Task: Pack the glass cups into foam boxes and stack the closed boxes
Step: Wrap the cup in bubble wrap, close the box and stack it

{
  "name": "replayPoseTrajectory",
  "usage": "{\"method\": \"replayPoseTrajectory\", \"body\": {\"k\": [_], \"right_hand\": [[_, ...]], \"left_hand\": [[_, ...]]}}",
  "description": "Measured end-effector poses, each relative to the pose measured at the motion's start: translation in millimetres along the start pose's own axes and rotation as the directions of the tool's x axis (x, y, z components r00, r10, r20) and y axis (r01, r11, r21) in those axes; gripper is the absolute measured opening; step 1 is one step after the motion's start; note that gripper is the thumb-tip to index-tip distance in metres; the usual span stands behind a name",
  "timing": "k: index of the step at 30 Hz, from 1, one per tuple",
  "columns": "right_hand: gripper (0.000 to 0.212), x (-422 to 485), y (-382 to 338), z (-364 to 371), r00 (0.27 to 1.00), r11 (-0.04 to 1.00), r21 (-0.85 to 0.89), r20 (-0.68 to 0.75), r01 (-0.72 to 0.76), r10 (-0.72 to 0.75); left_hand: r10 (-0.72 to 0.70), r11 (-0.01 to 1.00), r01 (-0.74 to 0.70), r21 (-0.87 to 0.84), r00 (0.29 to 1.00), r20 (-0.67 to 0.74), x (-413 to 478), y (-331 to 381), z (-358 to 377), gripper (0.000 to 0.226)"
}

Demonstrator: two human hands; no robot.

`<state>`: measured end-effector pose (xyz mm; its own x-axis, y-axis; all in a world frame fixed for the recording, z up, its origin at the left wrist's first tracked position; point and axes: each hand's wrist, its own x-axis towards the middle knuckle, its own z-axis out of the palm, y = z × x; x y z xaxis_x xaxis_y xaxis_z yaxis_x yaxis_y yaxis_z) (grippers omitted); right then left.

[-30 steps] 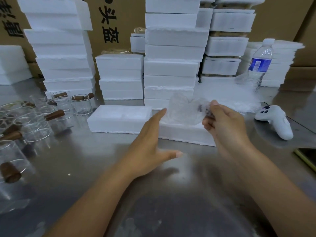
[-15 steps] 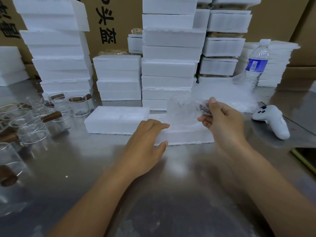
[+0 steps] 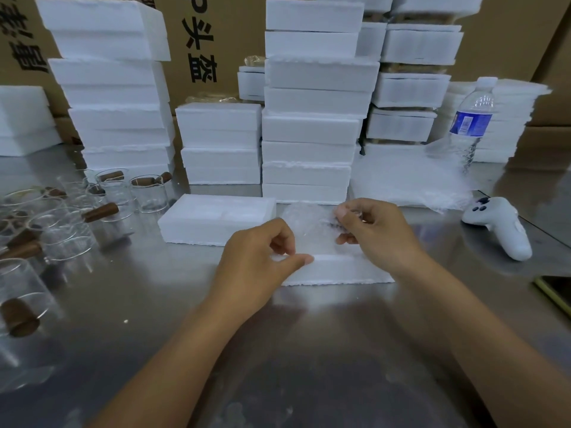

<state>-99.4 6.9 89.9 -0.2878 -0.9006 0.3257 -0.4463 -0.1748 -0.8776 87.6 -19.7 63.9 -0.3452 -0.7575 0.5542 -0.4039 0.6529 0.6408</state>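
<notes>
we start with what's hard to read: the wrapped cup (image 3: 304,225) is a pale, cloudy bundle of clear wrap, blurred, and its glass shape barely shows. only a small dark patch shows through on its right side, and we cannot tell what it is. the bundle sits over the top of the near foam box (image 3: 340,268), whose left corner and right end are hidden behind the hands. we can't say whether the bundle rests in the box or hangs just above it.

the right hand (image 3: 378,233) has its fingers curled and pinches the right side of the bundle. the left hand (image 3: 262,261) is curled over the box's near left corner, thumb along the near top edge, gripping it as far as we can see.

just left and farther back lies a second foam box (image 3: 216,219), white and rough-edged. at far left the loose glass cups (image 3: 66,225) with brown handles crowd the steel surface (image 3: 293,350), some cut off by the frame. behind stand stacks of foam boxes (image 3: 309,128), their tops cropped. to the right we have a pile of wrap (image 3: 408,180), a water bottle (image 3: 471,122), a white controller (image 3: 502,228) and a dark flat thing (image 3: 556,293) cut off at the edge.
</notes>
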Motion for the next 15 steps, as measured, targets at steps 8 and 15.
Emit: {"method": "replayPoseTrajectory", "body": {"k": [8, 15], "right_hand": [[0.01, -2.9, 18.5, 0.9, 0.988, 0.914, -0.404, -0.115, 0.044, -0.099], [0.022, -4.5, 20.6, 2.3, 0.961, 0.914, -0.406, -0.245, 0.018, -0.128]], "left_hand": [[-0.014, 1.0, 0.015, 0.017, 0.998, -0.064, 0.2, 0.1, -0.2, 0.037], [-0.006, 1.0, 0.006, 0.02, 1.0, 0.003, -0.8, 2.9, -0.6, 0.04]]}}
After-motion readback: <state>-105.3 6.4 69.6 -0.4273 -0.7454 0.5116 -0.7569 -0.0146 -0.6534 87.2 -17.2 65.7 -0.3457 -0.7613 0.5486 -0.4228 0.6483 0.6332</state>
